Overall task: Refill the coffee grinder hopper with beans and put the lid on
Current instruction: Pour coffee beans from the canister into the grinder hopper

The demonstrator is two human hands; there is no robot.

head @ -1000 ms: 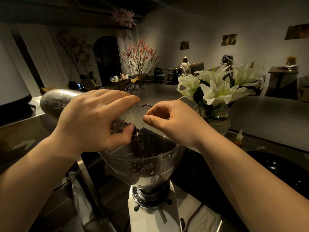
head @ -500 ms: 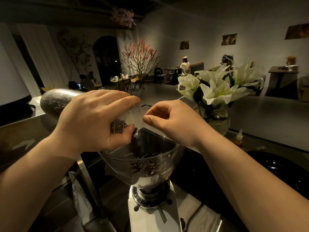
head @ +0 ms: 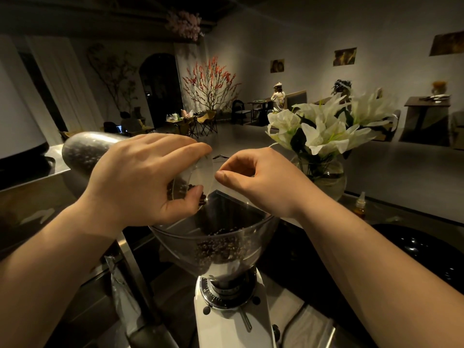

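Note:
A clear bag of coffee beans (head: 85, 151) lies tilted over the grinder, its open mouth (head: 200, 169) pointing down into the transparent hopper (head: 175, 237). My left hand (head: 140, 179) grips the bag near the mouth, where beans show between thumb and fingers. My right hand (head: 263, 179) pinches the far edge of the bag's opening above the hopper. Dark beans (head: 221, 244) fill the hopper's lower part. The hopper sits on the white grinder body (head: 226, 327). No lid is on the hopper.
A glass vase of white lilies (head: 326, 172) stands just right of my right hand. A small dropper bottle (head: 360, 204) is beside it. A dark glossy round object (head: 426, 249) lies at the right. A steel counter edge (head: 30, 177) runs at the left.
Both hands stay in nearly the same place over the hopper. The bag remains tipped, and beans at its mouth have shifted slightly downward.

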